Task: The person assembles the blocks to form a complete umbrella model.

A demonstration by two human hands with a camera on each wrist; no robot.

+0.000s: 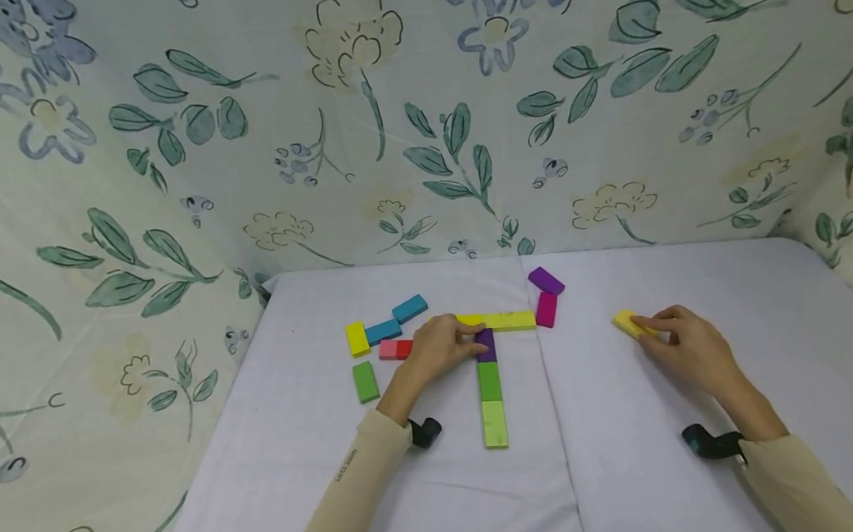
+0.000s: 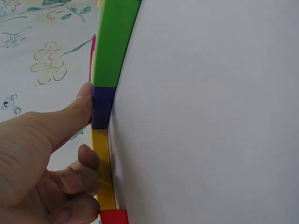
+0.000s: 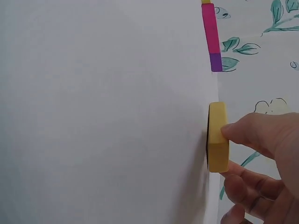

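Flower-printed cloth (image 1: 450,89) rises behind a worktop (image 1: 274,428) covered in white fabric. Two beige sleeves (image 1: 357,488) come in from the near side, each with a black wrist device (image 1: 711,442) at its end. Left hand (image 1: 433,347) is over the middle of the layout; its thumb presses the dark purple block (image 1: 485,346), the other fingers bent in close to the yellow. Cannot tell whether this grip pinches the purple piece or only touches it. Right hand (image 1: 692,347), well to the right: grip pinching the held yellow block (image 1: 628,324) between thumb and finger, long axis slanting from far left to near right. Contact with the fabric below is unclear. Row of yellow blocks (image 1: 513,321) runs left to right; from it a column extends toward the person, long axes in line: dark purple, green block (image 1: 489,382), light green block (image 1: 495,424). Beyond the row's right end, magenta block (image 1: 546,310), with a violet block (image 1: 545,280) angled at its far end. Left group: two blue blocks (image 1: 382,330), loose yellow block (image 1: 357,338), loose green block (image 1: 365,382), pink block (image 1: 388,349) adjoining a red block (image 1: 405,349). Left wrist view adds the bent fingertips and the block sides; right wrist view adds the held piece's end face and its thickness, hidden from the head view.
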